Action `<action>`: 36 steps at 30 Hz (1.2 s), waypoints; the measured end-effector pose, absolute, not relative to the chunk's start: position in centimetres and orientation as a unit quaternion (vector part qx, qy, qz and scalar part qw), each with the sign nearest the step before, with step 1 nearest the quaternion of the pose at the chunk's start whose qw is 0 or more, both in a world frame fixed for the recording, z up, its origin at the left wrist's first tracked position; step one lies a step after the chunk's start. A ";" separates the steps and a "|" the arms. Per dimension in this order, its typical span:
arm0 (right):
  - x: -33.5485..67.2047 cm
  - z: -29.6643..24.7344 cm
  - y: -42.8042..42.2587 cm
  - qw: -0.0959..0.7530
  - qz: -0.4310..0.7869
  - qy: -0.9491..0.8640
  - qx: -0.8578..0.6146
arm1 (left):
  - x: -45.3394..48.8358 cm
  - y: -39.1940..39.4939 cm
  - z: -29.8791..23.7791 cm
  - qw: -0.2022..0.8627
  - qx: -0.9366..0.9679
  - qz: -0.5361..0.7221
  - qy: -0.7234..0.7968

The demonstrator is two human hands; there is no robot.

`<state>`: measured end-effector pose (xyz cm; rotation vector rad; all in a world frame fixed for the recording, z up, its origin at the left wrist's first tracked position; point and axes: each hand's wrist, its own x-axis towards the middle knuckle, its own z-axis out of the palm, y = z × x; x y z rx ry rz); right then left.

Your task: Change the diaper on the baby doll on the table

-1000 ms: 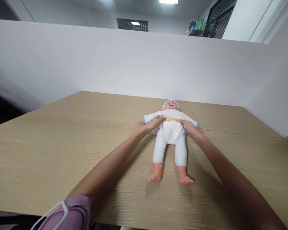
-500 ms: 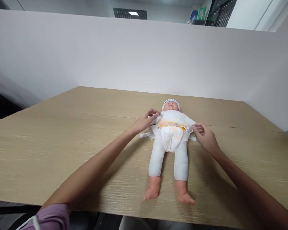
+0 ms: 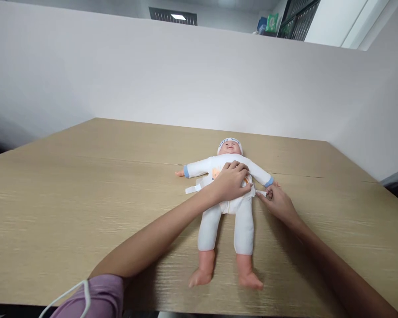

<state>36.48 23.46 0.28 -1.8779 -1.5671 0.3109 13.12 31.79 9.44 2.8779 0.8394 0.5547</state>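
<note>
A baby doll (image 3: 211, 229) in a white suit with blue cuffs and a printed headband lies on its back, feet towards me. A white diaper (image 3: 230, 206) is between its legs and up over its belly; my left hand covers much of its front. My left hand (image 3: 232, 182) lies over the belly, fingers extended and pressing on the diaper. On the doll's right-hand side in view, my right hand (image 3: 278, 201) pinches the diaper's fastening tab (image 3: 260, 193) beside the blue cuff. The opposite tab (image 3: 193, 190) sticks out loose on the table.
The doll rests on a wide wooden table (image 3: 102, 212). A white partition wall (image 3: 185, 79) rises behind it and along the right side. Beyond the wall top are a green package (image 3: 271, 23) and a dark window frame (image 3: 296, 20).
My left hand has moved from the doll's arm onto the diaper front. My right hand has dropped from the other sleeve to the tab. Both doll arms now lie spread outward.
</note>
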 end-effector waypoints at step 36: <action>26.7 7.8 24.0 0.417 -0.021 -0.782 -0.463 | -2.1 32.8 3.8 0.133 0.856 0.306 0.394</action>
